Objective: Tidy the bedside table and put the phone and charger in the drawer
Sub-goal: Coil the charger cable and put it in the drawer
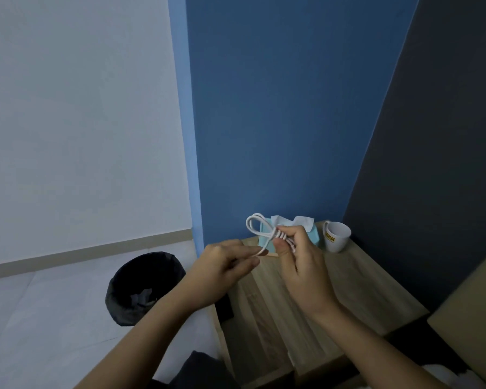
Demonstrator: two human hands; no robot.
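Note:
A white charger cable (257, 223) is held in both hands above the wooden bedside table (359, 287). My right hand (300, 265) grips the coiled bundle of cable between thumb and fingers. My left hand (225, 265) pinches the loose end, and a loop of cable sticks up to the left of the bundle. A dark flat object (224, 306), possibly the phone, lies at the table's left edge, partly hidden by my left forearm. The drawer front (267, 369) shows at the bottom; I cannot tell whether it is open.
A light-blue tissue box (314, 234) with a white tissue sticking out stands at the back of the table. A white mug (336, 236) sits to its right. A black bin (143, 287) stands on the floor to the left. The bed edge (472, 313) is at right.

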